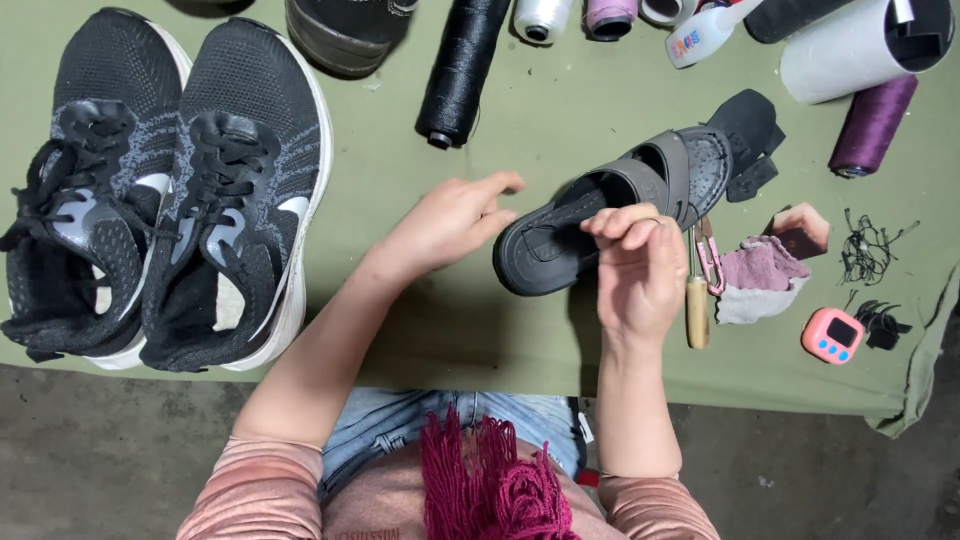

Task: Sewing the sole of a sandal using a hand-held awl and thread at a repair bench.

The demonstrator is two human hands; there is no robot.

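Note:
A dark grey strapped sandal (590, 215) lies on the green cloth-covered table (560, 110), toe toward me. My left hand (450, 220) rests beside its toe, fingers loosely apart, fingertips next to the sandal's edge and holding nothing that I can see. My right hand (638, 270) hovers over the sandal's near side with thumb and fingers pinched together; whether a needle or thread is in the pinch is too small to tell.
A pair of black knit sneakers (170, 190) lies at the left. Thread spools, black (460, 70) and purple (872, 125), stand at the back. A wooden-handled awl (696, 300), pink snips (710, 262), a pink cloth (758, 275) and a pink timer (832, 335) lie to the right.

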